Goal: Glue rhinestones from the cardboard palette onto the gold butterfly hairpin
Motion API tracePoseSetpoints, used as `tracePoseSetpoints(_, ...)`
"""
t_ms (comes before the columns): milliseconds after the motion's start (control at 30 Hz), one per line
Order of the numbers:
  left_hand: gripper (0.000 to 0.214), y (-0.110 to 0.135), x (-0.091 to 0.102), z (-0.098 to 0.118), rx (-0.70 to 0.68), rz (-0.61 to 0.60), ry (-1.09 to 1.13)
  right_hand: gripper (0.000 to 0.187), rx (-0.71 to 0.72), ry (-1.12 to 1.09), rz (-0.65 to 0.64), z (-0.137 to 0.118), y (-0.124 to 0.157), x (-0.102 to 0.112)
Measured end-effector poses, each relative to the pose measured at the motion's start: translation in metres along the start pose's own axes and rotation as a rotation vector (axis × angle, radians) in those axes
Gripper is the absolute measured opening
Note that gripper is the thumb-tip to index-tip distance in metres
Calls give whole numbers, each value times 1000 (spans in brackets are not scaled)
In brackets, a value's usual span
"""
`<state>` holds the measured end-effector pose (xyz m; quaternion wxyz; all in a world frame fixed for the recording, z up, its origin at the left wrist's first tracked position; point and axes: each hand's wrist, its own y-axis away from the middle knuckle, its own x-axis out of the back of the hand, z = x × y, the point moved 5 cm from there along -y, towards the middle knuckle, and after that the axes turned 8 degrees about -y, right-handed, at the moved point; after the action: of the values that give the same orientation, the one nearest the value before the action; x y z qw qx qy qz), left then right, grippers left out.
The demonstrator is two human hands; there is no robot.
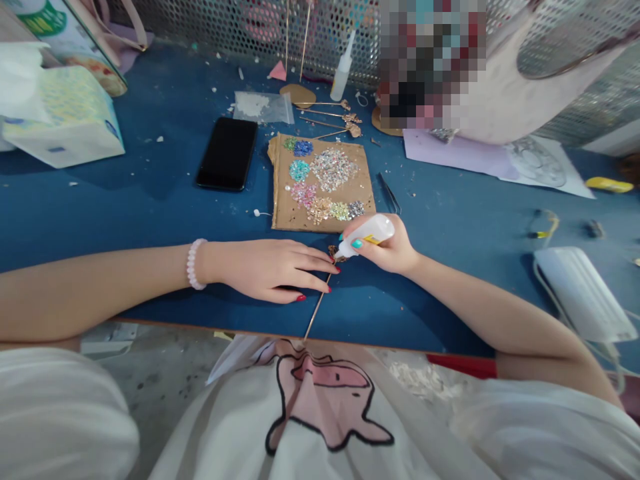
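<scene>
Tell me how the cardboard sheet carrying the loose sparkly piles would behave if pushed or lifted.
The cardboard sheet looks thin and flat: probably light, slightly bendy. The sparkly piles lie loose on it, so tilting or jolting would likely scatter them. On the blue table it should slide easily.

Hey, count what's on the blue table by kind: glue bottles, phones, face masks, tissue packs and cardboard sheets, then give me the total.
Glue bottles: 2, the held glue bottle in the right hand and the standing glue bottle at the back
Phone: 1
Face mask: 1
Tissue pack: 1
Cardboard sheet: 1
Total: 6
</scene>
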<state>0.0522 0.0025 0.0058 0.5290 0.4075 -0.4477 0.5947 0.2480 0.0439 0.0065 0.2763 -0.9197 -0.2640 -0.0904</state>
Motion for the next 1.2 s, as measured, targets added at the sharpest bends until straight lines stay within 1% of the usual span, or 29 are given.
tracePoseSetpoints(133, 40, 0, -1, 1, -6, -5, -5, 33, -15, -42, 31, 0, 0, 1)
tracePoseSetpoints(233, 40, 0, -1, 1, -15, -3, -16, 30, 17, -60, 36, -3, -1, 1)
tracePoseSetpoints(433, 40, 0, -1, 1, -24, 8, -44, 35, -5, -26, 52, -2, -1, 0)
tracePoseSetpoints(667, 44, 3, -4, 7, -15, 13, -114, 31, 56, -30, 65, -8, -1, 1)
tracePoseSetpoints(800, 44, 4, -4, 7, 16, 32, -62, 34, 6, -26, 69, -7, 0, 1)
tracePoseSetpoints(967, 43, 5, -5, 7, 37, 36, 3, 25, 45, -49, 64, -13, 2, 0)
tracePoseSetpoints(1200, 45, 6, -5, 3, 53, 35, 113, 20, 0, 7, -26, -18, 2, -1)
